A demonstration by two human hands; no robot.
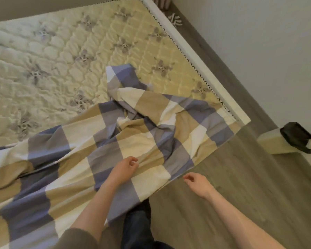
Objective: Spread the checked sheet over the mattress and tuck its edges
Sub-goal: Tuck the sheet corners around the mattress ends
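A single view, taken from the person's head, looks forward and steeply down from beside the bed. It is close: both forearms come in from the bottom edge, and the left hand [123, 170] and right hand [197, 184] sit in the lower middle. The frame is tilted, so the mattress [61, 60] runs off the upper left and one corner of it points right. The wide lens bends lines near the edges. The sheet [75, 169] fills the near left, the floor [232, 203] the near right, and a wall [258, 42] the upper right.
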